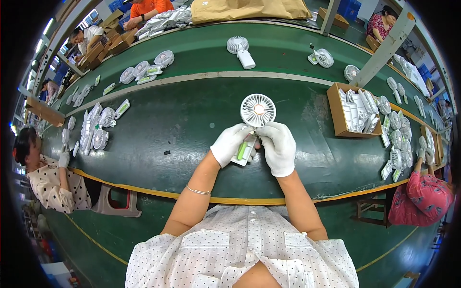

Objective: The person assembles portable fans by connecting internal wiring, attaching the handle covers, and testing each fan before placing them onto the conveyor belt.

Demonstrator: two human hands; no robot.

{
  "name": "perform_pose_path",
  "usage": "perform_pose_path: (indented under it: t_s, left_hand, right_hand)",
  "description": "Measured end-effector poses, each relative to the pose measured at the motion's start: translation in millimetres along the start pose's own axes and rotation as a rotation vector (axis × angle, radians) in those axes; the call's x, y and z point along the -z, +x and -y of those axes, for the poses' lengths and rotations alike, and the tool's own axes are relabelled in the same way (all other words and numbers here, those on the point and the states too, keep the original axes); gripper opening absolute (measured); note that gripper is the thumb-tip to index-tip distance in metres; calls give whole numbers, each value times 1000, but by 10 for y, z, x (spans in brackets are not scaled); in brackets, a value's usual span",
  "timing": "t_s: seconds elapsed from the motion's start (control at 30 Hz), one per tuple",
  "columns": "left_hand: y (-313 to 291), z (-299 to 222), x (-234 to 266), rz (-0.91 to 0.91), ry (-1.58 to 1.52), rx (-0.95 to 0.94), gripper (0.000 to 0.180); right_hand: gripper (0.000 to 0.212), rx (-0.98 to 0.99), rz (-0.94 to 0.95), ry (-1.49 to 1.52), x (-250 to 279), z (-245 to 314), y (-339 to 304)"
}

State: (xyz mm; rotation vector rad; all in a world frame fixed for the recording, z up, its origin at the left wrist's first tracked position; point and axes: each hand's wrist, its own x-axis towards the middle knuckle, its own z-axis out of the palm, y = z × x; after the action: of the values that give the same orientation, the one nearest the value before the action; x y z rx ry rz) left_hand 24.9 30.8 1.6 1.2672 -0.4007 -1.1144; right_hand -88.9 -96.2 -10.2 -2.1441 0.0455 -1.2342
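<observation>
A white handheld fan (258, 110) is between my hands, its round grille facing up and pointing away from me. Its handle lies open toward me, and a bright green battery (243, 150) shows inside the white shell. My left hand (230, 144), in a white glove, is closed on the left side of the handle near the neck. From the right, my gloved right hand (278, 148) pinches at the neck just under the fan head. Its fingertips partly cover that spot, so any small part there is hidden.
A cardboard box (340, 115) of white plastic shells stands at right, beside a cluster of fans (397, 139). More fans (100, 139) lie at left. Beyond a pale divider, fans (237, 45) rest on the green belt. Co-workers sit on both sides. A metal post (384, 48) rises at right.
</observation>
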Motion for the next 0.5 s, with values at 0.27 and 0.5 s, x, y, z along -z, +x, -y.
perform_pose_path:
  t_s: [0.27, 0.5]
  left_hand:
    - [30, 117, -13, 29, -154, 27, 28]
    - [55, 129, -60, -106, -200, 21, 37]
  right_hand:
    - [21, -259, 22, 143, -92, 119, -74]
    - [15, -393, 86, 144, -122, 11, -92]
